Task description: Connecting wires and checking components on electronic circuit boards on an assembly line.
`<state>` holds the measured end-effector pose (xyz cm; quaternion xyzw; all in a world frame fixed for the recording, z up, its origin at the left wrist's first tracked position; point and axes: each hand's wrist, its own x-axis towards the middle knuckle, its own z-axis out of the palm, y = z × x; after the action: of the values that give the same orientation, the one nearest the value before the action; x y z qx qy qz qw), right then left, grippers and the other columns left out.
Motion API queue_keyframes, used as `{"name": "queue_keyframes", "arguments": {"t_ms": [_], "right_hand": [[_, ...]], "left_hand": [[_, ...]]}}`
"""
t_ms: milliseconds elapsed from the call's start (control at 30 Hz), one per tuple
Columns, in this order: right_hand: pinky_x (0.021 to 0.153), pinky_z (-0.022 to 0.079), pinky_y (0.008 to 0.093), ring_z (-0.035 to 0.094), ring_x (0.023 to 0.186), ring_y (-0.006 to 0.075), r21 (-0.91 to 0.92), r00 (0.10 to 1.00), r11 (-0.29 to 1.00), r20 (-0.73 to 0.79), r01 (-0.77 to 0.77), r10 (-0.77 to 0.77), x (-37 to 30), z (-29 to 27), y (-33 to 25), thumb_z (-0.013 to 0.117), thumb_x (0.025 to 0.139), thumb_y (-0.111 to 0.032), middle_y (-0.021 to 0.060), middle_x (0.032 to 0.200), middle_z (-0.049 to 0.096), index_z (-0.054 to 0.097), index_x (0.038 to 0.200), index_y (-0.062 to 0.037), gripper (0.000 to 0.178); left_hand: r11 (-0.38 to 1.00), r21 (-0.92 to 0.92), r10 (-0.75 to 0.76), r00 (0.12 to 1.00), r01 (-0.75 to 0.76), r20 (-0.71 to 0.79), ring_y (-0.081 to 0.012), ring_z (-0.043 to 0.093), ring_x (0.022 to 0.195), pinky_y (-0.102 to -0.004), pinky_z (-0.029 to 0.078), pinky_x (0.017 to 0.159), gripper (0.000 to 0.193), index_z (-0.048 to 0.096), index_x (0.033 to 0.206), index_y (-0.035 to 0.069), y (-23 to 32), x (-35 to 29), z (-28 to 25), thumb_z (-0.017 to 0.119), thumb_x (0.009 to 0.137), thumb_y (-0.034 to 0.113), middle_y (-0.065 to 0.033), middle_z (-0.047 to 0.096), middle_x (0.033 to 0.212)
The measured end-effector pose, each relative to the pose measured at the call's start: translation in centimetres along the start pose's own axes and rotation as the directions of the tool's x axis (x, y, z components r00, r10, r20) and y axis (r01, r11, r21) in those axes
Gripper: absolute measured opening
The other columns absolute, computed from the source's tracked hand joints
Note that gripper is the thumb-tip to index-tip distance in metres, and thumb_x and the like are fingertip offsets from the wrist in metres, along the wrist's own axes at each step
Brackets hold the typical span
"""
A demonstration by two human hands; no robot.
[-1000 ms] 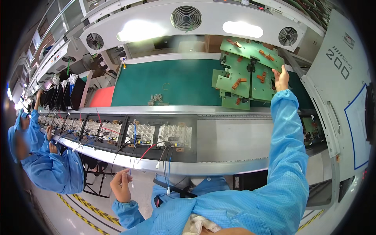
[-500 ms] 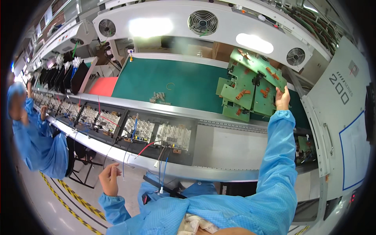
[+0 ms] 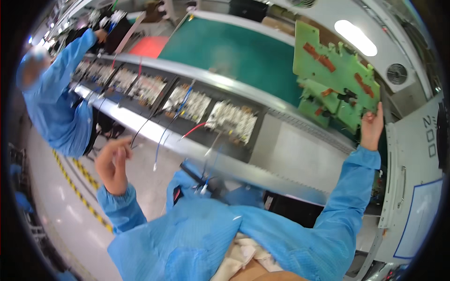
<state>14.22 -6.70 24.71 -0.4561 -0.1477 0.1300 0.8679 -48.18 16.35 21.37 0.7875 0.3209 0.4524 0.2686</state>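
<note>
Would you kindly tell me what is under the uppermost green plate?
Under the uppermost green plate, by the right hand, parts of other green plates show, with a brown piece on one. Whatever the uppermost plate covers cannot be seen.

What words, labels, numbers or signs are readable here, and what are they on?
Grey cabinet at right: large dark digits, legible but not copied here.
Blue-bordered white sheet on it: any writing is too faint to read.
Green boards at the right hand: no readable text.
</note>
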Motion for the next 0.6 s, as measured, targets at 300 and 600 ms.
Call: {"name": "queue_keyframes", "arguments": {"t_ms": [300, 600], "right_hand": [[0.066, 0.045, 0.0214, 0.054, 0.068, 0.0085, 0.173, 0.742, 0.973, 0.67, -0.151, -0.004, -8.0, 12.8, 4.1, 0.054, 0.098, -0.023, 0.0032, 0.09, 0.064, 0.059, 0.108, -0.0028, 0.023], [0.076, 0.05, 0.0256, 0.061, 0.088, 0.0105, -0.148, 0.715, 0.951, 0.693, 0.27, -0.095, -11.3, 31.4, -0.3, 0.055, 0.096, -0.031, 0.0038, 0.102, 0.063, 0.053, 0.121, -0.0024, 0.038]], "left_hand": [[0.951, -0.122, 0.297, 0.947, -0.282, 0.121, -0.0141, 0.057, 0.1, -0.0254, 0.043, 0.086, 0.046, 0.046, 0.135, 0.0, 6.3, 15.5, -0.7, 0.048, 0.097, 0.026, -0.0061, 0.062, 0.112], [0.858, -0.504, 0.36, 0.817, -0.1, 0.45, -0.0163, 0.039, 0.128, -0.031, 0.032, 0.104, 0.057, 0.025, 0.147, 0.0, 9.4, 22.2, 4.3, 0.048, 0.1, 0.024, -0.0113, 0.041, 0.14]]}}
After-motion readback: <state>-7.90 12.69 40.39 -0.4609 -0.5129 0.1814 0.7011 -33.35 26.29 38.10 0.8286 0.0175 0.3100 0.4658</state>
